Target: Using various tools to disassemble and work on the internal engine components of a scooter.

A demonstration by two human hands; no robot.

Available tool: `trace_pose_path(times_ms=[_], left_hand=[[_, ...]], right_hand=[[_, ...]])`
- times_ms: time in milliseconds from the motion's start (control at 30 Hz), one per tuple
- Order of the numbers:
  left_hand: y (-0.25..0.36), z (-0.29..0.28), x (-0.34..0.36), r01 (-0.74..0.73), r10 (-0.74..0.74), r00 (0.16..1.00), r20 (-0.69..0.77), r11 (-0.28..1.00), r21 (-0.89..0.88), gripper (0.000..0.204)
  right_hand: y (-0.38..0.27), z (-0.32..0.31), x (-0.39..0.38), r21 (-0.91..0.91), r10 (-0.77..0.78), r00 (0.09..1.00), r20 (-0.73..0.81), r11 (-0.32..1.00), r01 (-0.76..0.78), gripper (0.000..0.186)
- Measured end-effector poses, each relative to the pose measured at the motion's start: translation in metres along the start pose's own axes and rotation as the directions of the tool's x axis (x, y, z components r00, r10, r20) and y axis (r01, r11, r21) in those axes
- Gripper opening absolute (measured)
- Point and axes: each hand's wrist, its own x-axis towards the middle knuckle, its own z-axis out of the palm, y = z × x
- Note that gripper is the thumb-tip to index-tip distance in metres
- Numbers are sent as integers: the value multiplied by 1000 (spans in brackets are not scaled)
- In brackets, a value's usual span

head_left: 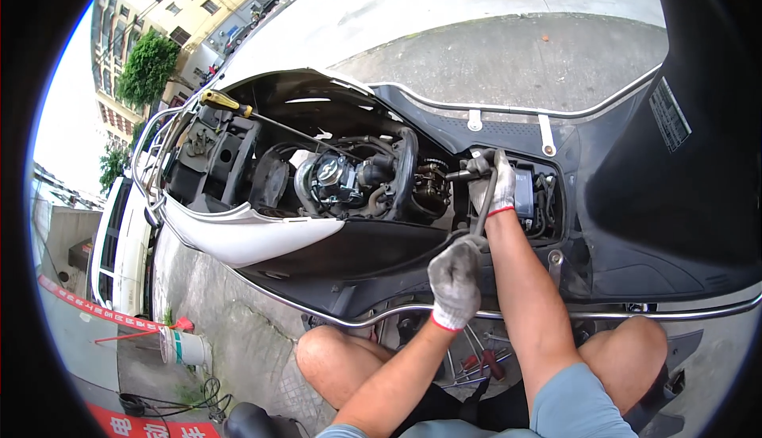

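- The left gloved hand (pixel 456 273) was closed round the handle of a socket wrench (pixel 483 216); the right gloved hand (pixel 500 187) curled about its head.
- The wrench stood over the scooter's (pixel 258 238) floorboard, beside the battery (pixel 524 194).
- A yellow-handled screwdriver (pixel 240 109) lay across the exposed engine bay (pixel 270 89).

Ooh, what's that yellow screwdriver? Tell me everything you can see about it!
The screwdriver has a chunky yellow-and-black handle, plastic-looking, and a long, thin, straight shaft that looks like metal. It lies slanting across the scooter's opened body, handle toward the picture's upper left and shaft pointing down to the right among dark hoses. Its tip is hard to make out, and so is exactly what it rests on. Nobody is touching it.
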Motion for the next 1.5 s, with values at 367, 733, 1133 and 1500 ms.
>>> trace_pose_path(times_ms=[367,733,1133,1500], left_hand=[[35,-21,125,238,-333,936,-118,841,-486,49],[-54,1,241,341,-403,869,-286,908,-244,22],[-110,23,245,629,-631,775,44,776,43,24],[-118,9,248,685,-689,717,103,724,73,24]], right_hand=[[-5,36,-2,-131,-147,958,-246,984,118,31],[8,14,6,-218,-245,938,-247,957,193,33],[6,34,-1,-96,-132,905,-404,990,101,36],[5,35,0,-132,-118,909,-399,989,71,41]])
